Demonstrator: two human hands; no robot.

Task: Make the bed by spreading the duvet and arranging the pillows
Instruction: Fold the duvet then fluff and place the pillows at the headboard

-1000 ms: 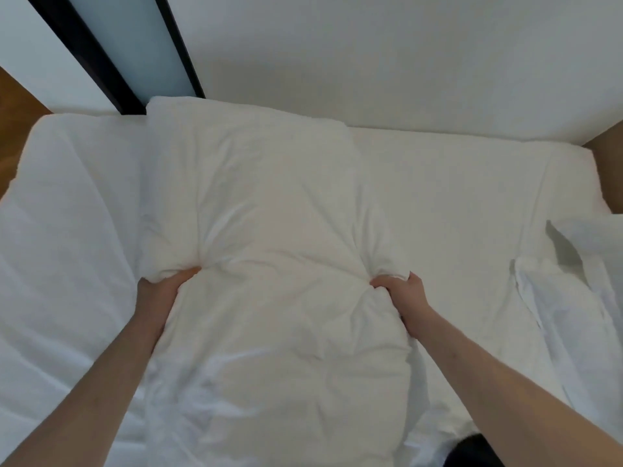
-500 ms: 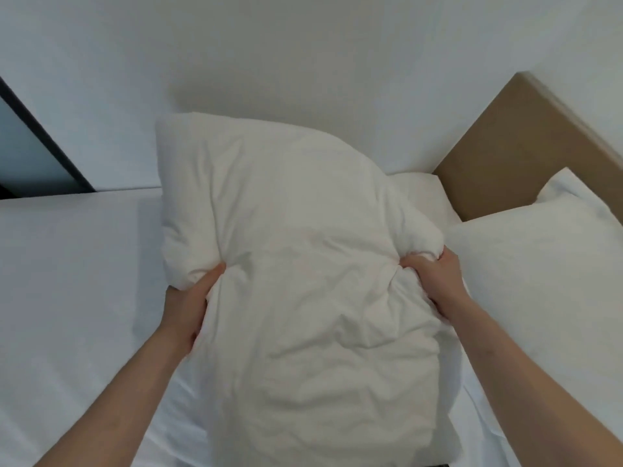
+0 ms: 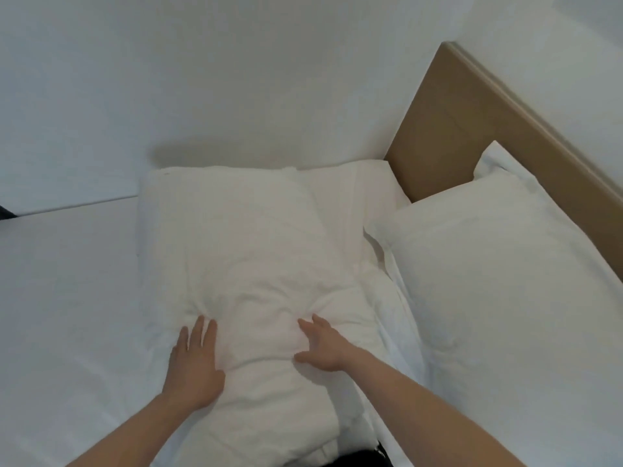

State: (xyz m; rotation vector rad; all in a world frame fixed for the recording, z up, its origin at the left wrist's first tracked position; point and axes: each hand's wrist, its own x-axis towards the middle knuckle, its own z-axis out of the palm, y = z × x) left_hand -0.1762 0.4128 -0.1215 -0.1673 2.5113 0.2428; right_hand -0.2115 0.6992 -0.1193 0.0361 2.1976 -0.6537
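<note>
A white pillow [image 3: 236,251] lies flat on the white bed [image 3: 67,298], its far end against the wall. My left hand [image 3: 194,362] rests flat on the pillow's near left edge, fingers spread. My right hand [image 3: 320,345] presses flat on the pillow's near right part, fingers apart. Neither hand grips the fabric. A second white pillow [image 3: 499,274] lies to the right, leaning against the tan headboard [image 3: 455,129]. White bedding [image 3: 354,203] shows in the gap between the two pillows.
A white wall [image 3: 236,79] runs along the far side of the bed. The headboard stands at the right, slanting across the view. A dark object [image 3: 354,458] shows at the bottom edge under the near end of the pillow.
Both hands let go of the pillow, which was held up, and it now lies on the bed. The hands have opened and rest flat on it.
</note>
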